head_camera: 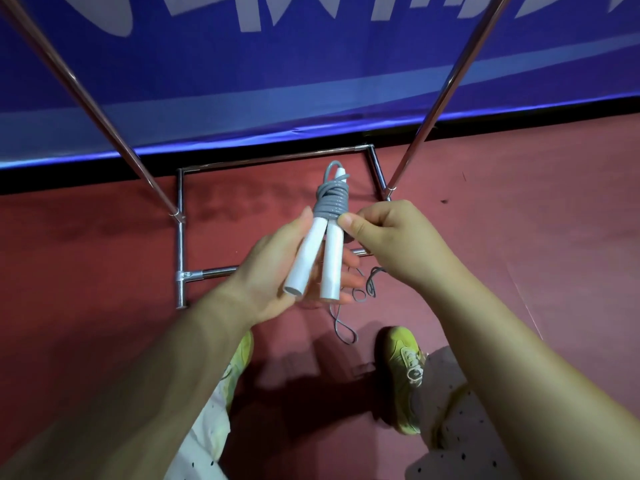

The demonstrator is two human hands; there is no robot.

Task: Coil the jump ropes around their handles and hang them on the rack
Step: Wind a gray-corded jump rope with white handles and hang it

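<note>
We see the left hand just below the centre of the view, palm turned up, its fingers curled under two white handles and its thumb lying along the left one, so both handles are held side by side with their open ends pointing toward seven o'clock. The grey rope is wound in tight turns round the upper part of the handles, at twelve o'clock from the left hand, with a small loop and one white handle tip sticking out above the coil. The right hand sits at three o'clock from the coil, its fingers bent and its thumb and forefinger pinching the lowest turns of the rope against the right handle. A loose tail of rope hangs below the hands toward six o'clock, looping above the red floor.

The metal rack stands beyond the hands: its base bars form a rectangle on the floor at twelve o'clock, and two shiny poles rise toward ten and two o'clock. A blue banner with white lettering fills the top of the view. At five and seven o'clock we see two yellow shoes and pale spotted trousers.
</note>
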